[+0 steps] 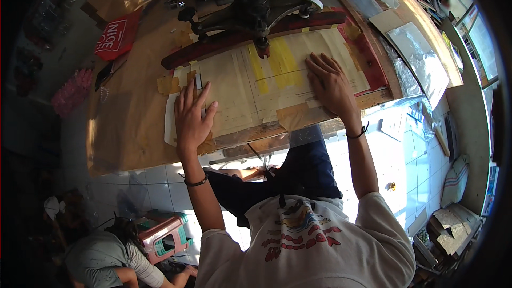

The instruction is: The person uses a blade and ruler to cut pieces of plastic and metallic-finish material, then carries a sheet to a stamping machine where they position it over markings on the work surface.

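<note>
My left hand (193,117) lies flat, fingers apart, on the left end of a pale sheet covered in strips of tape (229,88). My right hand (330,82) rests on the sheet's right part, its fingers stretched out and close to each other. Neither hand holds anything. Two yellow tape bands (282,64) and thin drawn lines cross the sheet between my hands. Just beyond it, a long dark red bar (213,48) hangs from a black metal machine head (256,13). A small notched red tip (263,50) points down at the sheet's far edge.
The sheet lies on a wooden table (133,112). A red printed bag (118,37) and a phone (104,74) are at its left. Clear plastic and boards (418,53) lean at the right. Lower left, a person (106,256) crouches by stacked plastic stools (164,237).
</note>
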The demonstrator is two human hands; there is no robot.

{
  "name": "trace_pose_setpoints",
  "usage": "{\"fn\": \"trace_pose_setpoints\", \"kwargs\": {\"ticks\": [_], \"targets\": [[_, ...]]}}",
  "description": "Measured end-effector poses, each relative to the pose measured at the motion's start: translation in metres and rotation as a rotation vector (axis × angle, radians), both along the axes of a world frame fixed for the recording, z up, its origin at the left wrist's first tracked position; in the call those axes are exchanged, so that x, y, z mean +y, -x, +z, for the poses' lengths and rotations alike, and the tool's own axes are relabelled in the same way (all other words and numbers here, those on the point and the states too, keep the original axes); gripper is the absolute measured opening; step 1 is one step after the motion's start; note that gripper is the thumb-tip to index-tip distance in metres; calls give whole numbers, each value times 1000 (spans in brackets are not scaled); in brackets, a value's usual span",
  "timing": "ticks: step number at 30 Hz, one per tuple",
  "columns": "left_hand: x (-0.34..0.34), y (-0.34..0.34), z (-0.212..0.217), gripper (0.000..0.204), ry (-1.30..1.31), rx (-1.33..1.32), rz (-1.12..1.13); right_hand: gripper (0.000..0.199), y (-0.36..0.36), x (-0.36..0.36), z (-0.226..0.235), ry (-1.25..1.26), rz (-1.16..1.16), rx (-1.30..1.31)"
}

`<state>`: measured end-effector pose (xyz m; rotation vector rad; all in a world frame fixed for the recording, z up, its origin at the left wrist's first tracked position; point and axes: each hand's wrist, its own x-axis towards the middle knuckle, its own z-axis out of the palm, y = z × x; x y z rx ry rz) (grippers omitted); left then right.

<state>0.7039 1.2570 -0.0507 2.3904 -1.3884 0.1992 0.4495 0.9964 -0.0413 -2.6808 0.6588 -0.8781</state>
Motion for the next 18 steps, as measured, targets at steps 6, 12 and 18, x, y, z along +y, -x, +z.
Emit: {"fn": "trace_pose_setpoints", "kwargs": {"ticks": [6,12,18], "targets": [[-1,1,3,52,3,-5,-12,35,0,0,1,-10,-9,-13],[-1,1,5,52,-4,7,-19,34,0,0,0,-26,-26,-6],[3,0,3,52,-5,-10,-11,34,-1,1,1,-23,-10,24]]}}
